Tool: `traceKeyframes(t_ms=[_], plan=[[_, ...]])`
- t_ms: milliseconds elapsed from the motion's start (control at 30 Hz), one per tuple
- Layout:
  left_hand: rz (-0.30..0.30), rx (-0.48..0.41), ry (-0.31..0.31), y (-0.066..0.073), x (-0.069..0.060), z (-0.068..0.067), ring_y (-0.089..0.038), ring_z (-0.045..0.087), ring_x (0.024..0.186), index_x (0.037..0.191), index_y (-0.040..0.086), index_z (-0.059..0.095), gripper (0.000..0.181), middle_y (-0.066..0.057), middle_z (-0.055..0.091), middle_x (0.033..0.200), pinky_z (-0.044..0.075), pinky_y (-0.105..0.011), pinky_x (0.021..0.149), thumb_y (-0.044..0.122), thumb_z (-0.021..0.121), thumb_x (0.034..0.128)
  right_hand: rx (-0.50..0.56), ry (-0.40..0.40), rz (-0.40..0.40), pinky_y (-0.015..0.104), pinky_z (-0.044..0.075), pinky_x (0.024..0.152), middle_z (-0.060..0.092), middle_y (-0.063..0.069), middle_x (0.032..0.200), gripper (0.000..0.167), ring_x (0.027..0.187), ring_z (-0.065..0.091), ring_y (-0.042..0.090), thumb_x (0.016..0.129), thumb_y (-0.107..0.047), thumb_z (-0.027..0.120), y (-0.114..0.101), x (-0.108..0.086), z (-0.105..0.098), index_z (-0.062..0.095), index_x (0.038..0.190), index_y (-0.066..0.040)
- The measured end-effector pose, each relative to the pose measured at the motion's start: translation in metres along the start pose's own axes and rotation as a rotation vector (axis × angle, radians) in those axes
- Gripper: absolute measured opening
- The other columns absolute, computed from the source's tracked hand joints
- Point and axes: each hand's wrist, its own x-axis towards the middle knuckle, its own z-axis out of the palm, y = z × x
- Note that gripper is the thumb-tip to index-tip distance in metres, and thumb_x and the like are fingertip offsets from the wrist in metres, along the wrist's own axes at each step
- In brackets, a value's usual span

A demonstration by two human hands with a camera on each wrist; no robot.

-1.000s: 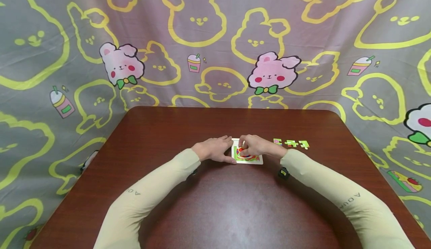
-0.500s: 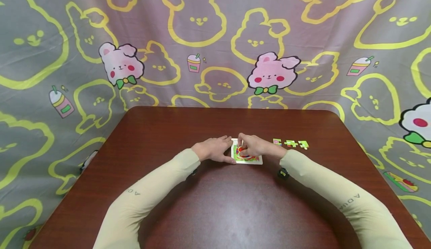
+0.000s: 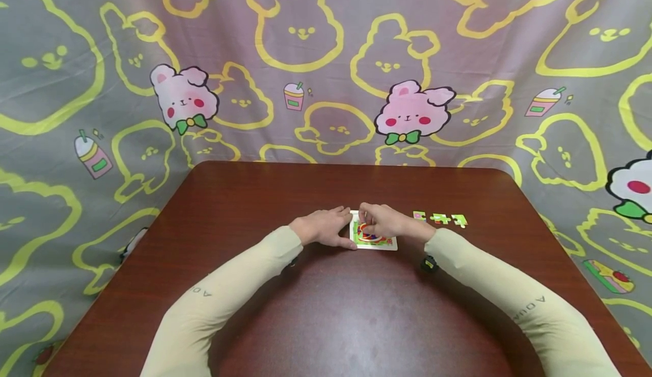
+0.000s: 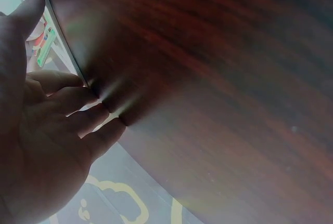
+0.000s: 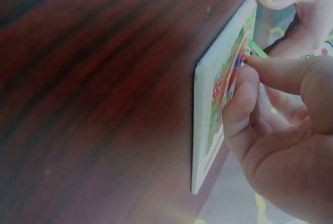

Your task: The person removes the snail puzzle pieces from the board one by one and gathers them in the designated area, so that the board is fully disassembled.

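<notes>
A white-framed jigsaw puzzle (image 3: 374, 247) with a bright green, red and blue picture lies flat on the table. At its left side rests my left hand (image 3: 326, 227), the thumb on the near left corner and the fingers extended along the edge, as the left wrist view (image 4: 52, 109) of that hand shows. Over the picture, my right hand (image 3: 384, 220) pinches a small puzzle piece (image 5: 258, 50) between thumb and fingers. That piece shows a green edge and stands tilted against the picture; most of it is hidden behind the fingers.
To the right of the board, beyond the right wrist, 3 loose puzzle pieces (image 3: 440, 218) lie in a row. The dark red-brown table (image 3: 326, 309) has a patterned curtain (image 3: 326, 82) behind it and at its sides.
The right hand's fingers have shifted very slightly over the picture. The left hand, the board and the loose pieces stay in place.
</notes>
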Motion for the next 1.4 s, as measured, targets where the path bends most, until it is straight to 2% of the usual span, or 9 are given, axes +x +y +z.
traceKeyframes(t_ms=[200,433,600,700,833,933,1200,1400], plan=[[0.005,-0.009,-0.001,0.0,-0.001,-0.001,-0.027,0.024,0.151,0.151,0.011,0.036,0.092,-0.012,0.028,0.161,0.035,-0.046,0.115,0.074,0.053,0.0852,-0.008,-0.051,-0.003,0.023,0.042,0.062,0.06,-0.007,0.07,0.001,0.062,0.05,0.007,0.091,-0.013,0.068,0.002,0.0,-0.001,0.069,0.091,-0.012],[0.004,0.001,-0.001,0.0,-0.002,-0.001,-0.026,0.025,0.151,0.151,0.01,0.036,0.093,-0.012,0.028,0.161,0.037,-0.045,0.115,0.074,0.053,0.0851,-0.005,-0.076,-0.044,0.022,0.043,0.063,0.064,-0.008,0.072,0.008,0.063,0.051,0.005,0.092,-0.012,0.065,0.002,0.001,-0.004,0.073,0.091,-0.012],[0.005,-0.002,-0.001,0.001,-0.002,-0.001,-0.026,0.025,0.151,0.151,0.011,0.036,0.093,-0.012,0.028,0.162,0.036,-0.045,0.115,0.074,0.052,0.0853,0.014,-0.086,-0.076,0.021,0.045,0.065,0.069,-0.004,0.08,0.013,0.063,0.052,0.002,0.093,-0.01,0.063,0.004,-0.002,-0.007,0.074,0.1,-0.009],[0.007,-0.011,-0.004,0.001,-0.002,0.0,-0.027,0.024,0.151,0.152,0.01,0.035,0.093,-0.012,0.028,0.162,0.035,-0.046,0.116,0.074,0.053,0.0855,0.042,-0.089,-0.083,0.021,0.043,0.06,0.068,-0.002,0.077,0.015,0.059,0.048,0.002,0.094,-0.01,0.062,0.007,-0.005,-0.01,0.073,0.105,-0.007],[0.0,-0.015,-0.011,0.001,-0.002,0.0,-0.026,0.023,0.151,0.153,0.011,0.034,0.094,-0.012,0.027,0.162,0.034,-0.045,0.116,0.074,0.053,0.0855,0.085,-0.085,-0.053,0.022,0.04,0.054,0.065,-0.001,0.075,0.013,0.056,0.046,0.005,0.093,-0.012,0.063,0.011,-0.009,-0.015,0.072,0.103,-0.01],[-0.004,-0.013,-0.015,0.001,-0.002,0.0,-0.026,0.023,0.151,0.153,0.011,0.033,0.094,-0.011,0.026,0.162,0.033,-0.045,0.117,0.074,0.052,0.0855,0.106,-0.077,-0.024,0.023,0.043,0.054,0.065,-0.002,0.079,0.009,0.059,0.051,0.006,0.093,-0.014,0.064,0.013,-0.012,-0.019,0.07,0.099,-0.013],[-0.002,-0.006,-0.015,0.001,-0.002,-0.001,-0.026,0.023,0.151,0.153,0.01,0.033,0.095,-0.012,0.026,0.162,0.033,-0.044,0.117,0.074,0.052,0.0857,0.228,-0.084,0.034,0.028,0.049,0.049,0.066,0.01,0.08,0.011,0.055,0.058,0.019,0.094,-0.013,0.064,0.021,-0.025,-0.025,0.068,0.103,-0.009],[0.001,-0.005,-0.018,0.001,-0.001,-0.002,-0.025,0.023,0.151,0.153,0.011,0.033,0.095,-0.011,0.025,0.163,0.033,-0.045,0.117,0.074,0.052,0.0854,0.251,-0.049,0.076,0.03,0.05,0.05,0.065,0.014,0.076,0.013,0.056,0.057,0.018,0.094,-0.013,0.064,0.026,-0.035,-0.031,0.069,0.104,-0.007]])
